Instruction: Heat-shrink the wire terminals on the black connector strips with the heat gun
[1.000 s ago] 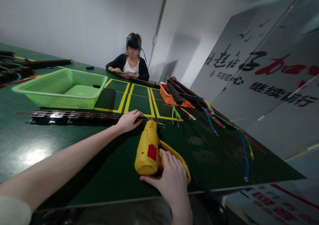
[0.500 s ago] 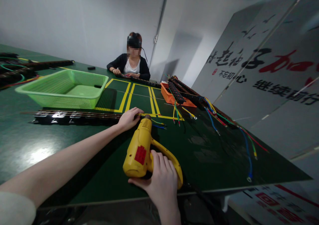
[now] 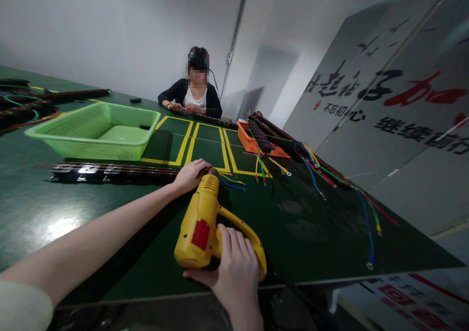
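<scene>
My right hand (image 3: 230,267) is wrapped round the handle of a yellow electric screwdriver (image 3: 203,223) with a red label. Its nose points away from me and meets the near end of a long black terminal strip (image 3: 110,171) lying across the green table (image 3: 300,233). My left hand (image 3: 190,174) rests on that end of the strip, fingers curled over it, right beside the tool's nose. Short coloured wires (image 3: 230,182) stick out just right of the strip's end.
A green plastic basket (image 3: 91,130) stands behind the strip. An orange tray (image 3: 252,143) with black strips and coloured wires (image 3: 330,179) lies to the right. A person sits across the table (image 3: 192,94). More cables lie at far left (image 3: 22,106).
My right hand has swung the yellow screwdriver to the left, bringing its nose up against the strip's end by my left hand. The left hand has stayed in place.
</scene>
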`<action>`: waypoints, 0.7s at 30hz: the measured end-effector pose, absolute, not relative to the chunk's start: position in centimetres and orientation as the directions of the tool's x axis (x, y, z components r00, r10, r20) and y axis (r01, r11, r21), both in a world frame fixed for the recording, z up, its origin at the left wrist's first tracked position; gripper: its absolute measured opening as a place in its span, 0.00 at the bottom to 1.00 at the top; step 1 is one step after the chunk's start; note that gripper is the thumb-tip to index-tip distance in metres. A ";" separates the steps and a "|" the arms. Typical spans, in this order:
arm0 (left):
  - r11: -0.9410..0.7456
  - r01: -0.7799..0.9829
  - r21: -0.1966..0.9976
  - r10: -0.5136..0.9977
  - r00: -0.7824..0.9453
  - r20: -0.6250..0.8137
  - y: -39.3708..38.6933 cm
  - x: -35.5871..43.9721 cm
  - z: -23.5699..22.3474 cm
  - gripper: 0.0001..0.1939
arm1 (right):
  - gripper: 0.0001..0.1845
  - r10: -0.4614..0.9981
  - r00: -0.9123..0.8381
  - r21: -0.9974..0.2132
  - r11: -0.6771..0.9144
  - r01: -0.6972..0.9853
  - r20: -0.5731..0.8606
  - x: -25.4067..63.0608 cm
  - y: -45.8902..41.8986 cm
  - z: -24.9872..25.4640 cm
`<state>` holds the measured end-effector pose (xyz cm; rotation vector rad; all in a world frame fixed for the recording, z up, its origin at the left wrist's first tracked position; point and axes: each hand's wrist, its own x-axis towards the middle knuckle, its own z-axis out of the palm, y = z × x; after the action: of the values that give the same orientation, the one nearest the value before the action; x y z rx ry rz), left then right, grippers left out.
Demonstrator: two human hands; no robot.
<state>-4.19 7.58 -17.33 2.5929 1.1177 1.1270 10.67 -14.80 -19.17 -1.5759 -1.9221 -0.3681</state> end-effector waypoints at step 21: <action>-0.765 0.592 0.253 0.604 0.524 0.601 7.9 -4.5 -17.4 0.12 | 0.69 0.953 -0.176 -0.338 0.255 0.906 0.248 9.1 -14.4 -14.2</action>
<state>-4.51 7.86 -17.43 2.7273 1.0698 1.0860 9.11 -14.40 -14.22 -1.6923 -2.1299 0.1572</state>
